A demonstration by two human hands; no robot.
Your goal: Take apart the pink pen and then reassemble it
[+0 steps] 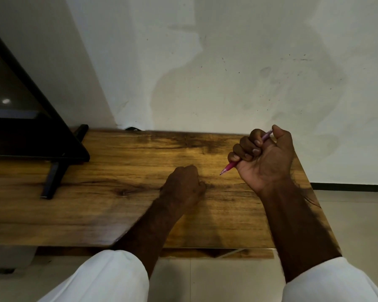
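Note:
My right hand [265, 158] is raised above the right part of the wooden table [96, 192], fist closed around the pink pen [228, 167]. The pen's tip sticks out below the fist, pointing down and left; its rear end pokes out near my thumb. It looks to be in one piece. My left hand [183, 186] rests on the table in a loose fist, knuckles up, a little left of the pen tip. I see nothing in it.
A black monitor [31, 127] on a black stand [51, 182] occupies the table's far left. A white wall rises right behind the table. The table's right edge runs just beside my right forearm, with tiled floor beyond.

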